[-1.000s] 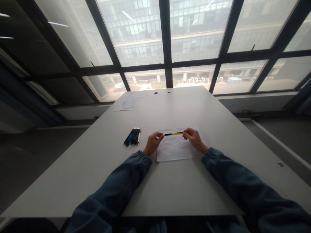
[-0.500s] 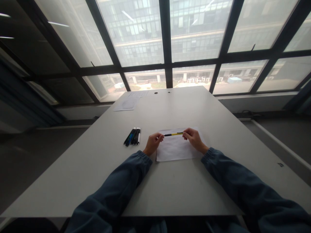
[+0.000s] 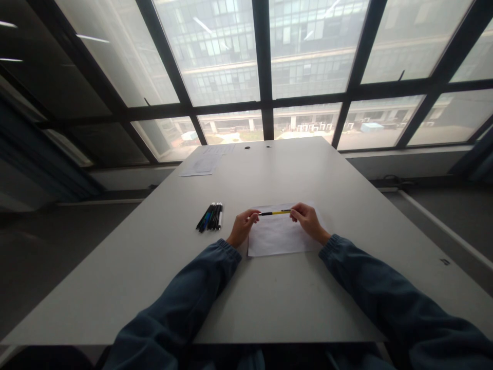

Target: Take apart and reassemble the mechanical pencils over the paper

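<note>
A yellow and black pen [image 3: 275, 212] is stretched crosswise between my two hands, over a sheet of white paper [image 3: 283, 239]. My left hand [image 3: 244, 225] is closed, its fingertips pinching the black end of the pen. At the yellow end, my right hand [image 3: 306, 220] is closed too, with thumb and fingers gripping the tip, which they partly hide. To the left of my left hand, several pens [image 3: 210, 217], mostly black with some blue and white, lie side by side in a bunch.
The white table [image 3: 165, 267] reaches toward large dark-framed windows [image 3: 265, 77]. Printed sheets [image 3: 200, 163] lie at its far left. Two small dark spots sit near the far edge. A small dark mark [image 3: 444, 261] shows at the right edge.
My left fingers have shifted very slightly at the black end of the pen. The right hand, the paper and the bunched pens look the same.
</note>
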A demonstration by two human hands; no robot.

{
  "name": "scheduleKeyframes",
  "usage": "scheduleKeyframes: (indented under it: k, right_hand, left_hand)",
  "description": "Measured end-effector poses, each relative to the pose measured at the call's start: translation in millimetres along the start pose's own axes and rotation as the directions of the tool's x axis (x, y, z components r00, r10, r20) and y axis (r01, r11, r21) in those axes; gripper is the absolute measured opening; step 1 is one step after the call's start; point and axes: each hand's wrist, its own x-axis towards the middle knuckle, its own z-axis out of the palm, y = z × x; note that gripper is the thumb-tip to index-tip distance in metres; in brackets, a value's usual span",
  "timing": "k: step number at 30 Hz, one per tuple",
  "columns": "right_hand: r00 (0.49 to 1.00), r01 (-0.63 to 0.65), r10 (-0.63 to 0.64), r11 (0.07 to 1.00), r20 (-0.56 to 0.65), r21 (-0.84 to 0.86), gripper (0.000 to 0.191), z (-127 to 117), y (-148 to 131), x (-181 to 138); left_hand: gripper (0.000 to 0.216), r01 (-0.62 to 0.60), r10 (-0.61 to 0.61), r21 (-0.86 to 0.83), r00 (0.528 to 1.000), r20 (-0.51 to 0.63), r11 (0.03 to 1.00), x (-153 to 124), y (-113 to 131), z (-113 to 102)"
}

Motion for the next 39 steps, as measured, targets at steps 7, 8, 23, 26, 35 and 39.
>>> scheduleKeyframes:
  k: [7, 8, 23, 26, 35, 39]
  right_hand:
    - [1.0, -0.004, 0.004, 1.0, -0.011, 0.0, 0.018, 0.2, -0.2, 0.0]
    - [1.0, -0.005, 0.005, 1.0, -0.011, 0.0, 0.019, 0.2, -0.1, -0.1]
    - [1.0, -0.02, 0.019, 0.999, -0.013, -0.036, 0.027, 0.4, -0.8, -0.5]
    - [1.0, -0.02, 0.019, 0.999, -0.014, -0.037, 0.027, 0.6, -2.4, -0.8]
    - [1.0, -0.022, 0.022, 0.999, -0.015, -0.027, 0.026, 1.0, -2.8, -0.6]
    - [1.0, -0.022, 0.022, 0.999, -0.018, -0.033, 0.026, 1.0, -1.7, -0.5]
  left_hand:
    - [0.029, -0.065, 0.07, 0.098, 0.996, -0.048, 0.993, -0.5, -0.7, 2.7]
    - [0.027, -0.07, 0.076, 0.105, 0.996, -0.048, 0.992, -0.7, -0.8, 2.9]
    - [0.023, -0.052, 0.059, 0.126, 0.997, -0.057, 0.991, -0.6, -0.4, 3.3]
    - [0.023, -0.05, 0.057, 0.127, 0.997, -0.051, 0.991, -0.5, 0.1, 2.8]
    - [0.025, -0.036, 0.04, 0.121, 0.999, -0.036, 0.992, -0.8, -1.2, 3.2]
    - [0.028, -0.028, 0.032, 0.117, 0.999, -0.032, 0.993, -0.8, -1.3, 2.7]
